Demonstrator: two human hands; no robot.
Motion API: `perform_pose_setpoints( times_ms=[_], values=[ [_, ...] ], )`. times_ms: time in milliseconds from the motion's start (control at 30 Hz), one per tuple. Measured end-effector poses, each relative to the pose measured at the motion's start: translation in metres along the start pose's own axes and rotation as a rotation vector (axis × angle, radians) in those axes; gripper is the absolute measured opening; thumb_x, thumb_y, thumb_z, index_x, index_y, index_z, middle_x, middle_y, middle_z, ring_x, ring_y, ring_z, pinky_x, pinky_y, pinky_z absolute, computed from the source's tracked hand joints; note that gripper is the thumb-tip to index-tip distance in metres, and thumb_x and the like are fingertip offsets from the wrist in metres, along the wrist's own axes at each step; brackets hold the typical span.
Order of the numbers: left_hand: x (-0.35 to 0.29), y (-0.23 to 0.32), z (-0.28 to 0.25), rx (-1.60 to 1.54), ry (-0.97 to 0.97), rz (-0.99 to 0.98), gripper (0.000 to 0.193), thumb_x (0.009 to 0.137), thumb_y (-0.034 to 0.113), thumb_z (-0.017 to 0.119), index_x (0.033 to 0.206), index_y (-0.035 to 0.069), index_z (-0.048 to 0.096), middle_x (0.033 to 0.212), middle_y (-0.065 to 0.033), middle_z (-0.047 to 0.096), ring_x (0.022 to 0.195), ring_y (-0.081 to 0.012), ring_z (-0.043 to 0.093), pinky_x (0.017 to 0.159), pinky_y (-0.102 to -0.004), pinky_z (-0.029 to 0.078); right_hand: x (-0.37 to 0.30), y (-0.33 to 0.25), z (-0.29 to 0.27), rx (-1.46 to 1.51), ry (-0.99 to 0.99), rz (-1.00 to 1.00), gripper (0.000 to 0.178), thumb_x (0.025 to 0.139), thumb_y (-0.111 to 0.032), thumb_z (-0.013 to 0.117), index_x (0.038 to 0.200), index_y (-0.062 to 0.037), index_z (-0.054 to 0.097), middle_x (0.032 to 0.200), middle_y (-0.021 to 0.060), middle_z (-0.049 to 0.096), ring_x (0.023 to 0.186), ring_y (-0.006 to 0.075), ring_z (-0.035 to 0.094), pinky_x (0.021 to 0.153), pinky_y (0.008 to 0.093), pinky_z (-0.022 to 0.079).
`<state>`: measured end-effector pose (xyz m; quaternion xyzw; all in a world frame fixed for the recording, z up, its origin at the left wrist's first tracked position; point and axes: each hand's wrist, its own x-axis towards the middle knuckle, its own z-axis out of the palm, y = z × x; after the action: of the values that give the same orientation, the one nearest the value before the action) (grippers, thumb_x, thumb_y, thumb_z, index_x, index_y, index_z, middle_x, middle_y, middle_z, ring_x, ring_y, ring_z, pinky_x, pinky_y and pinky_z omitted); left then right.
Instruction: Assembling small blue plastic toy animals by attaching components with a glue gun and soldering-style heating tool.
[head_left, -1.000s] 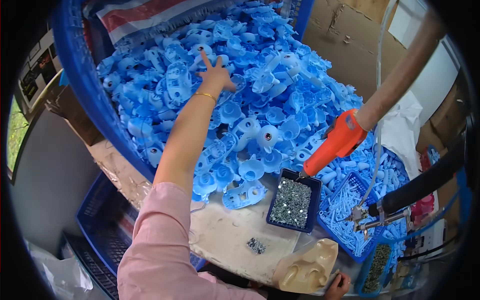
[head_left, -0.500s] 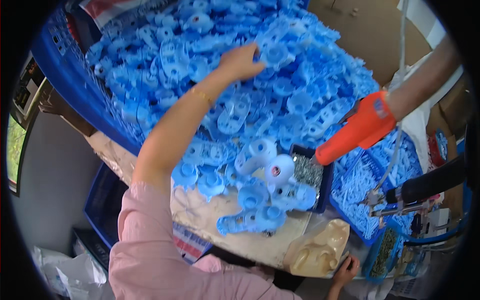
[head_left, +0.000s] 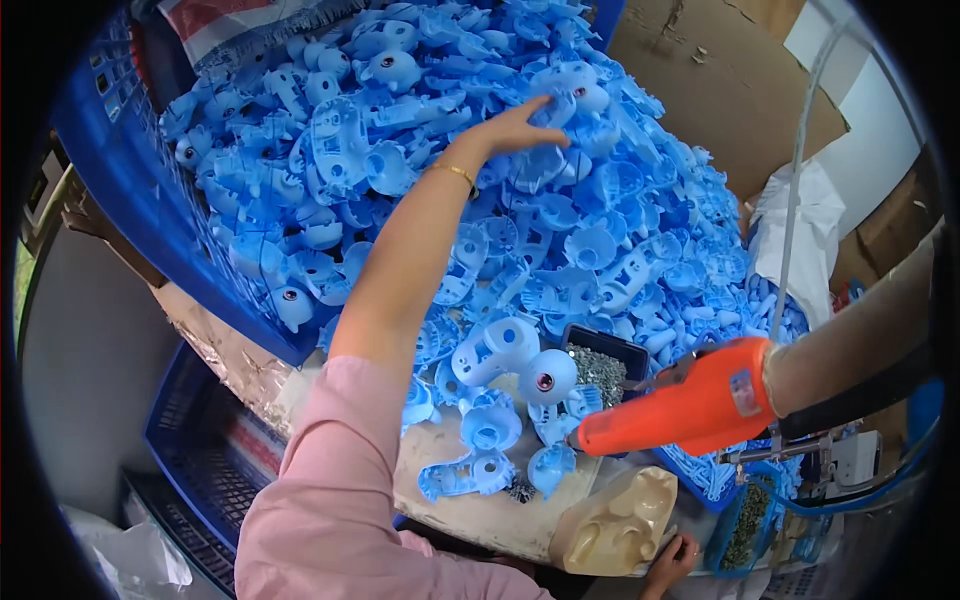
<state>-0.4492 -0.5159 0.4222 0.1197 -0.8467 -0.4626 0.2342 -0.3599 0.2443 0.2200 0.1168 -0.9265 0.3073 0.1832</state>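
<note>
Over a large heap of light-blue plastic parts [head_left: 300, 180], my left hand [head_left: 515, 130] reaches far forward. Its thumb and fingers close on a blue plastic shell [head_left: 575, 88] with a dark eye; the fingertips are partly hidden by it. At the lower edge, my right hand [head_left: 675, 562] rests beside a tan moulded fixture [head_left: 620, 520], fingers curled. Whatever they hold, if anything, cannot be made out. An orange-nosed electric screwdriver [head_left: 690, 395] with a beige body hangs across the right side, untouched by either hand. Several loose blue parts [head_left: 490, 425] lie on the worktop before me.
A dark bin of small metal screws [head_left: 600, 365] stands by the heap. Beneath the screwdriver sits a basket of thin blue pieces [head_left: 700, 470], near a blue tub of screws [head_left: 745, 530]. The blue basket's wall [head_left: 170, 190] curves along the left. Cardboard [head_left: 720, 80] backs the heap.
My left hand has moved farther over the heap to the right, and an eyed shell now shows at its fingers. The view has shifted; the screwdriver appears lower and farther left. My right hand remains beside the fixture.
</note>
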Motion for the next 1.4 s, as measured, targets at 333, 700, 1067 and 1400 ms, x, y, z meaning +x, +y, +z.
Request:
perform_pose_setpoints(
  times_ms=[333,700,1067,1400],
  values=[
    [-0.089,0.034,0.014,0.411,-0.181,0.117,0.096,0.070,0.054,0.078,0.148,0.012,0.041,0.144,-0.0214,0.050,0.132,-0.0348,0.051,0.107,-0.0422,0.043,0.007,-0.036,-0.007,-0.268,0.030,-0.014,0.025,0.094,-0.024,0.065,0.100,-0.0004,0.071,0.098,0.0187,0.070,0.089,0.0371,0.063,0.081,0.0438,0.050],
    [-0.040,-0.043,-0.148,1.235,0.764,-0.591,0.102,0.078,0.071,0.065,0.152,0.008,0.035,0.140,-0.0179,0.057,0.135,-0.0450,0.045,0.102,-0.0614,0.041,-0.001,-0.042,-0.005,-0.241,0.059,0.061,0.031,0.094,-0.029,0.064,0.097,0.0007,0.071,0.093,0.0211,0.069,0.085,0.0386,0.062,0.080,0.0467,0.049],
    [-0.082,-0.012,-0.032,0.976,0.509,-0.304,0.065,0.089,0.010,0.061,0.148,0.025,0.038,0.131,-0.0152,0.058,0.118,-0.0408,0.056,0.093,-0.0563,0.045,0.001,-0.041,-0.012,-0.197,0.062,-0.027,0.025,0.093,-0.022,0.063,0.090,0.0013,0.071,0.085,0.0211,0.069,0.076,0.0371,0.062,0.073,0.0448,0.050],
    [-0.145,0.054,0.008,1.146,0.361,0.112,0.050,0.084,0.011,0.066,0.133,0.021,0.056,0.131,-0.0113,0.056,0.118,-0.0346,0.052,0.094,-0.0561,0.043,0.005,-0.047,-0.008,-0.213,0.125,-0.074,0.024,0.093,-0.020,0.063,0.089,0.0012,0.071,0.084,0.0204,0.069,0.075,0.0357,0.063,0.072,0.0453,0.050]
  ],
)
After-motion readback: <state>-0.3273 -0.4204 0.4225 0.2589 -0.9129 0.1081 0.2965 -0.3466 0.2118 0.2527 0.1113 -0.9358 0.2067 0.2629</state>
